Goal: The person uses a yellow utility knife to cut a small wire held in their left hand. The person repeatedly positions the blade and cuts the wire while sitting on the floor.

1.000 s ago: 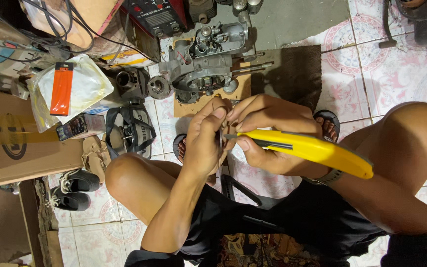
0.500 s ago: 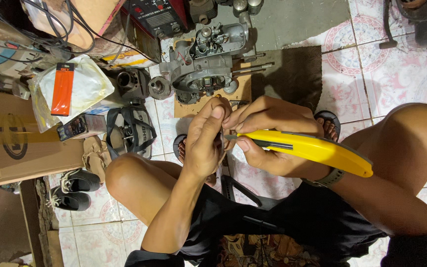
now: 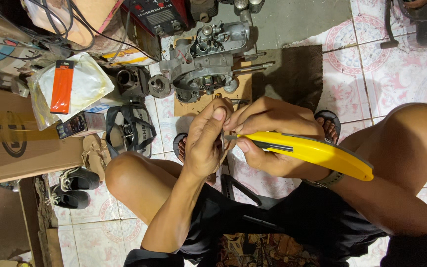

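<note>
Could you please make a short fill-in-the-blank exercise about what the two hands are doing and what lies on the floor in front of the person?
1. The right hand grips a utility knife whose handle is ____ in colour.
2. The left hand pinches a small thin piece right at the knife's ____.
3. Beyond the hands, a grey metal engine rests on a sheet of ____.
4. The floor is covered with patterned ____.

Missing words: yellow; tip; cardboard; tiles

An engine block [image 3: 206, 62] lies beyond the hands, a cardboard box [image 3: 11, 133] to its left.
</note>
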